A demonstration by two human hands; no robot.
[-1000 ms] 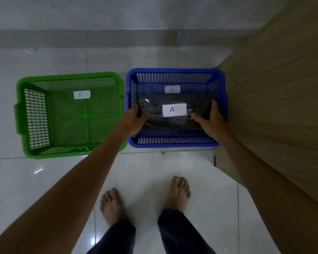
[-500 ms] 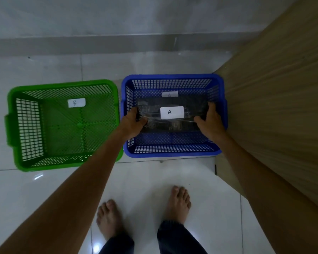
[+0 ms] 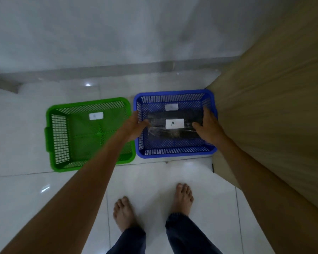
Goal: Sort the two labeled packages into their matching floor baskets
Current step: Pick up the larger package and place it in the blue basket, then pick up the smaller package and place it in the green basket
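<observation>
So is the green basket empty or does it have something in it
Empty. The green basket shows only its bare mesh floor and a small label on the far wall; the package marked A is in the blue basket.

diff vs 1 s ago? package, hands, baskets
The package labelled A has gone lower into the blue basket, and the left hand and right hand went down with it, both still at its ends. Nothing was released. The camera pulled back, so both baskets look smaller. The green basket is still empty, beside the blue one.
</observation>
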